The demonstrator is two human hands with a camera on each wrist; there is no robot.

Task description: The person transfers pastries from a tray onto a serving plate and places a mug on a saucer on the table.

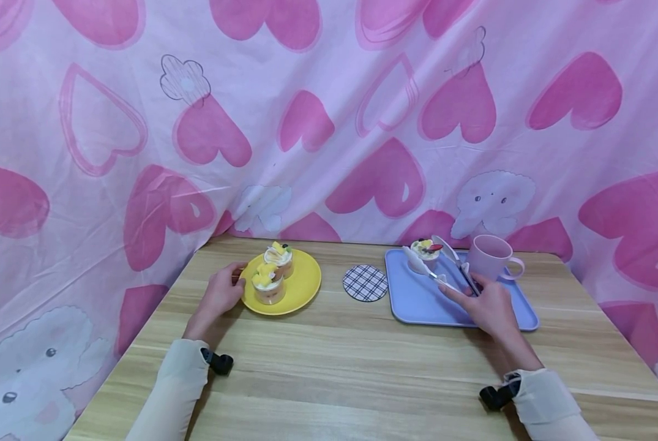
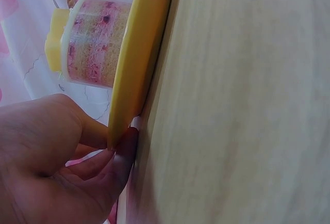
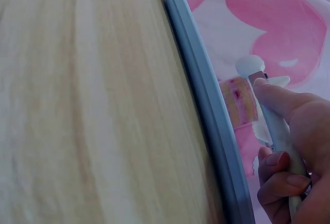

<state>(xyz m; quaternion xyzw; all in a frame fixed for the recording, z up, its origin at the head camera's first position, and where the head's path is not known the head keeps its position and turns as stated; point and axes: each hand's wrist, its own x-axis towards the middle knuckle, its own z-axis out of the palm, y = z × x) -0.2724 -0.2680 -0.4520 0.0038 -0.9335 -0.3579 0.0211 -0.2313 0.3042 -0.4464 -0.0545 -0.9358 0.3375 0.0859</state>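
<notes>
My left hand (image 1: 225, 290) pinches the near-left rim of a yellow plate (image 1: 305, 288), thumb on top and fingers beneath, as the left wrist view shows. On that plate stand two clear dessert cups, the nearer cake cup (image 1: 269, 288) and another cake cup (image 1: 280, 257) just behind it, both topped with yellow fruit. With my right hand (image 1: 491, 305) I hold a pair of tongs (image 1: 448, 275) over a blue tray (image 1: 422, 312). The tongs' spread ends lie either side of a third cake cup (image 1: 423, 252) at the tray's back left; whether they touch it I cannot tell.
A pink mug (image 1: 488, 257) stands at the tray's back right, close behind my right hand. Between plate and tray lies a round checked coaster (image 1: 365, 283). A pink heart-patterned curtain (image 1: 362, 122) hangs along the back edge of the wooden table (image 1: 329, 367).
</notes>
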